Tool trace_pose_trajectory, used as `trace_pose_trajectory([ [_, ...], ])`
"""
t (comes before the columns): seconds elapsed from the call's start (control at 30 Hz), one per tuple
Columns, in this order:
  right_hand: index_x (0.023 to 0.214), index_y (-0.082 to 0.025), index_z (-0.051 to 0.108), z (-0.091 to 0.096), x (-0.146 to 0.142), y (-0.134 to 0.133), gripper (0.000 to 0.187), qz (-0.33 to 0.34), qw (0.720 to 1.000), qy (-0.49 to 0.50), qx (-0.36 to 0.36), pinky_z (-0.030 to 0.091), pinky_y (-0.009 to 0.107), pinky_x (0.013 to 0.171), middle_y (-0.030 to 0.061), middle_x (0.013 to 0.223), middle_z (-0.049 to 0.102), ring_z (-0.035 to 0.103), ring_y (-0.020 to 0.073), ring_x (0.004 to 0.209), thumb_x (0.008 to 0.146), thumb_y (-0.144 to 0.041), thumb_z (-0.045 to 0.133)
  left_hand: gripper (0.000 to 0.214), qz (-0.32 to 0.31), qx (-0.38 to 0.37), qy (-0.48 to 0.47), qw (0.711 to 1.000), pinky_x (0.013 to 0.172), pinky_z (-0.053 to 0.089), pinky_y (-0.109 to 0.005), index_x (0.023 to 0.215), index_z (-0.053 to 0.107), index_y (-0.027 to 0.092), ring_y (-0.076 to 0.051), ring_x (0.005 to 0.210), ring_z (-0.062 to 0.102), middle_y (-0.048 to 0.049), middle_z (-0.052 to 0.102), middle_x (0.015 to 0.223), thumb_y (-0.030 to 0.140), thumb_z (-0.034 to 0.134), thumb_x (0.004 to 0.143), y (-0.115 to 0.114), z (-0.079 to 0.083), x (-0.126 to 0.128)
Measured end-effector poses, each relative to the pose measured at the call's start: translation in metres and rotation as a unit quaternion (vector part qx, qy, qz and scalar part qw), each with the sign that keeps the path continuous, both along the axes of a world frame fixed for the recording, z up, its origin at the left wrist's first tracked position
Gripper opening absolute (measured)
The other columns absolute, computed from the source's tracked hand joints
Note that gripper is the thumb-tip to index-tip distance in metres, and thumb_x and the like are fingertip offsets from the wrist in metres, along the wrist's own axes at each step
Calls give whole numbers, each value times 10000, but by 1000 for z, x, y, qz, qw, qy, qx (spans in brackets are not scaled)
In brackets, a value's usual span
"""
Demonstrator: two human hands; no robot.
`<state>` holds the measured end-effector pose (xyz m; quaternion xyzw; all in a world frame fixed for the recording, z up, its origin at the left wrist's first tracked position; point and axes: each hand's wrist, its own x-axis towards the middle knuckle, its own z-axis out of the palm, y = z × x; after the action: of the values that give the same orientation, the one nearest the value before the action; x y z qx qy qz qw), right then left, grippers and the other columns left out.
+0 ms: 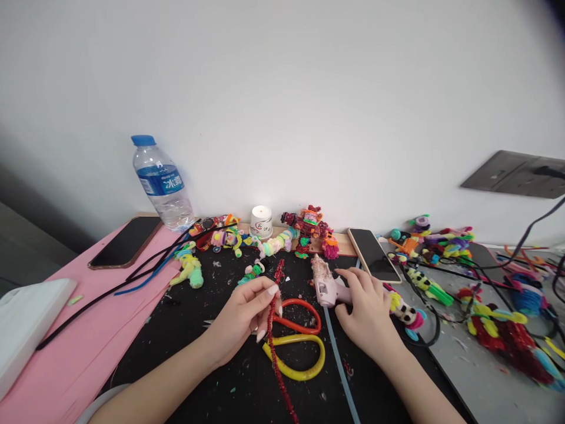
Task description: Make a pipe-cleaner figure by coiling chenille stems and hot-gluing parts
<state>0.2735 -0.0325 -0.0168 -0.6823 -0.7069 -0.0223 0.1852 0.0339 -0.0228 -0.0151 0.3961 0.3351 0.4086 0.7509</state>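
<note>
My left hand point(247, 312) is closed, pinching a sparkly red pipe cleaner point(274, 353) between thumb and fingers; the stem runs upright above the fingertips and down toward me. Behind it lie scissors point(304, 376) with one red and one yellow handle loop, their blades mostly hidden by my left hand. My right hand point(366, 309) is around the handle of a pale pink hot glue gun point(325, 287), thumb on the near side and fingers on the far side. The gun rests on the black mat point(198, 359), nozzle away from me, with a bluish glue stick point(338, 353) trailing from its back.
Pipe-cleaner figures point(309, 227) and a white paper cup point(261, 222) line the wall. A water bottle point(163, 188), a dark phone point(126, 241) and a white device point(33, 324) stand left. Right are another phone point(374, 254), more figures point(503, 330), cables and a wall socket point(514, 174).
</note>
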Motion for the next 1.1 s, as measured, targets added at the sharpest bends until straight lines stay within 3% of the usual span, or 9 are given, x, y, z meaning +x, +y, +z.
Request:
trace_pose_trajectory([
  [0.07,1175,-217,501,3,-2,-1,456,41,997,39,56,382,518,872,113,1205,518,451,334,1106,727,-140,536,241,4,-1,-9,1000,383,323,-138,732,557,147,-7,376,420,24,586,656,354,588,851,0,0,0],
  [0.13,1139,-207,495,6,-6,-3,362,129,983,93,90,407,438,883,107,1131,546,485,276,1068,784,-159,550,233,4,-7,-19,1000,428,359,-145,735,571,145,-20,407,459,26,579,629,349,599,845,0,1,0],
  [0.23,1052,-202,499,7,-21,-7,233,278,950,122,67,441,341,795,76,989,592,536,216,933,835,-210,584,216,1,-18,-24,1000,500,398,-159,764,600,143,-47,482,520,14,589,618,346,614,837,0,1,1],
  [0.33,902,-186,514,9,-43,-9,196,349,930,98,67,413,310,646,53,848,595,524,194,756,819,-330,619,221,6,-12,-14,1000,528,404,-173,770,632,139,-52,509,508,12,580,633,353,632,822,-1,1,1],
  [0.43,744,-185,491,11,-64,-8,184,348,925,81,128,336,287,563,12,685,536,453,156,615,816,-334,571,216,21,-5,0,1000,548,409,-187,767,651,144,-61,544,494,10,580,669,358,657,798,-1,0,2],
  [0.63,618,-204,412,11,-81,-5,173,327,920,63,207,253,291,511,-6,554,438,364,139,523,765,-122,453,225,39,13,24,999,506,348,-176,740,656,145,-57,497,458,30,546,543,364,664,791,1,-3,2],
  [0.87,696,-204,415,3,-68,-9,181,332,908,152,204,266,296,504,1,578,433,360,147,529,773,-41,397,278,44,-2,44,998,452,277,-191,838,665,138,-64,435,413,36,526,466,408,672,770,2,-2,1],
  [1.1,668,-208,423,5,-68,-10,201,353,900,218,135,281,298,509,8,569,457,398,148,519,804,-70,367,289,52,-22,32,998,461,261,-186,866,659,141,-49,431,357,42,512,458,420,651,789,4,0,-2],
])
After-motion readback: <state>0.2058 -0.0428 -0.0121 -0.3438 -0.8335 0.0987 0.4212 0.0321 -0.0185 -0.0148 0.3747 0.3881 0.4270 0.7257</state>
